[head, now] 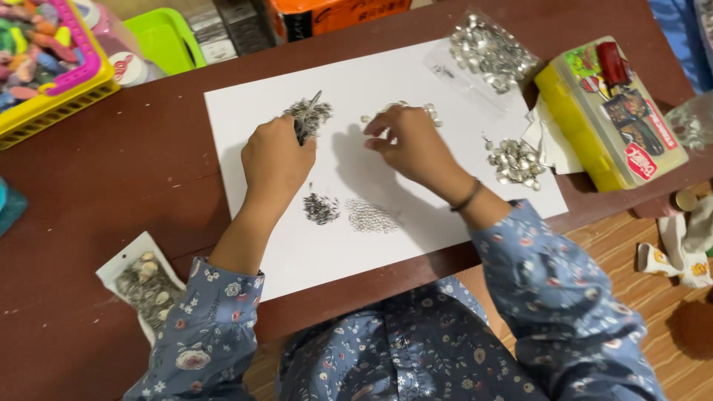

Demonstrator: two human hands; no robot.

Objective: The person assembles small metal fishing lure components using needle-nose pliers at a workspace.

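Left hand [276, 160]: closed around pliers [306, 119], tips over the dark pile [316, 111] just beyond it.
Right hand [408, 145]: fingers loosely curled, pinching among silver beads [427, 110].
Paper [245, 111]: under both hands, on the surface [134, 178].

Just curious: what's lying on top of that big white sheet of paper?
On the white sheet lie several small piles of metal bits. Both hands, left and right, cover part of two piles.

You have one white sheet [349, 252], two yellow boxes [594, 126], and five small heaps of beads [514, 161].
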